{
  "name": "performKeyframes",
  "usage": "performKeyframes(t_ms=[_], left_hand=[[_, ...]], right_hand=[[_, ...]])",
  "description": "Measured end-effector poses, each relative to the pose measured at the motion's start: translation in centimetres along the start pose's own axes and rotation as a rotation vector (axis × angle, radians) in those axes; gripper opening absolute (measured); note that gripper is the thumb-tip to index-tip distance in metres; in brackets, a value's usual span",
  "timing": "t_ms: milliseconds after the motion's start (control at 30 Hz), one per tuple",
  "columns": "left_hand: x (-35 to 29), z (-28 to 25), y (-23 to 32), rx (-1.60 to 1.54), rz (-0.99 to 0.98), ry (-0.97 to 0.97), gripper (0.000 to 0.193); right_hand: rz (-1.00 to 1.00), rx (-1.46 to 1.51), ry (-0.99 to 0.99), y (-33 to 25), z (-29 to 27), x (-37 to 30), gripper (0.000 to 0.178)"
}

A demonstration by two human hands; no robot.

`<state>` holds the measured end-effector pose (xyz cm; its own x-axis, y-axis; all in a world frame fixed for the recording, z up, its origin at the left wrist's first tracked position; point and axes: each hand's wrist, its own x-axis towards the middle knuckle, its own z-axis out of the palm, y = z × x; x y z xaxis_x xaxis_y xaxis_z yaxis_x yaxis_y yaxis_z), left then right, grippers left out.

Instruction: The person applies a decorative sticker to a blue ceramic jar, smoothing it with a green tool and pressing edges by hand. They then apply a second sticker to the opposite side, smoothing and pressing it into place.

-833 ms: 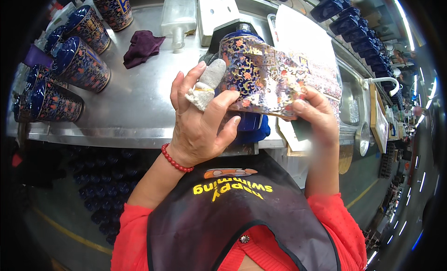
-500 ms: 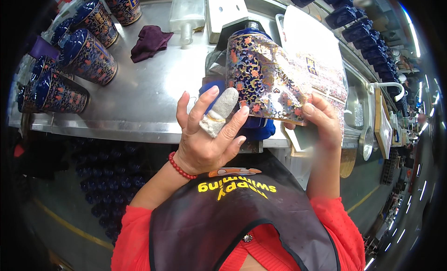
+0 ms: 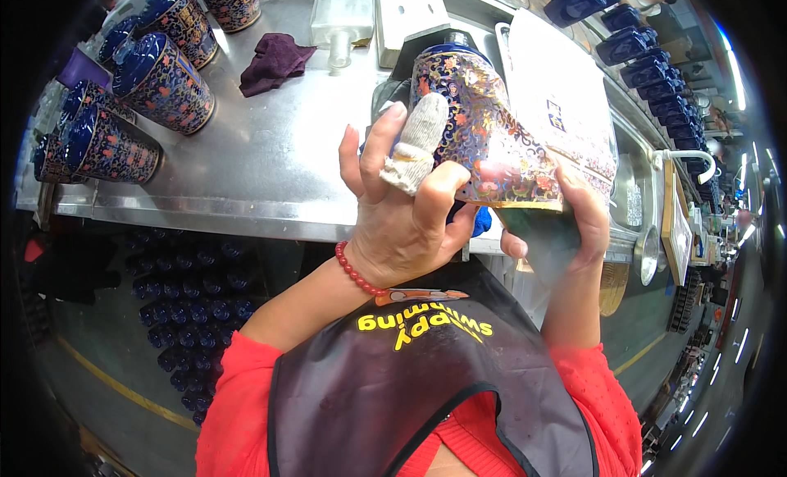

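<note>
A dark blue bottle lies on a dark support with its neck pointing away from me. A shiny floral decal sheet covers its side, and the free end stretches to the right. My right hand grips the sheet's near right corner. Below that corner is a blurred dark green patch that I cannot make out. My left hand is open, fingers apart, against the bottle's near left side. Its middle finger wears a grey cloth finger cover; thumb and forefinger rest by the sheet's near left corner.
Several finished floral bottles stand at the left of the metal table. A purple cloth, a clear bottle and a white block are behind. White printed sheets lie right, before a sink with a white tap.
My left hand has moved right and up onto the bottle's side, its forefinger now bent. The right hand has opened its lower finger away from the sheet, whose free end has shifted slightly right.
</note>
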<state>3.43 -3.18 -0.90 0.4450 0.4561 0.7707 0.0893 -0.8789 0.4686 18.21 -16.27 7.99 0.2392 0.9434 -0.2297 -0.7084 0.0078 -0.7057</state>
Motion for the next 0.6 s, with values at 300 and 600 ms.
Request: performKeyframes(t_ms=[300,600], left_hand=[[0.4,-1.0,-0.9,0.08,0.074,0.061,0.021],[-1.9,-1.8,-2.0,0.113,0.175,0.062,0.007]], right_hand=[[-0.001,0.201,0.028,0.6,0.3,-0.3,0.049],[-0.126,-0.285,0.188,1.3,-1.5,-1.5,0.021]])
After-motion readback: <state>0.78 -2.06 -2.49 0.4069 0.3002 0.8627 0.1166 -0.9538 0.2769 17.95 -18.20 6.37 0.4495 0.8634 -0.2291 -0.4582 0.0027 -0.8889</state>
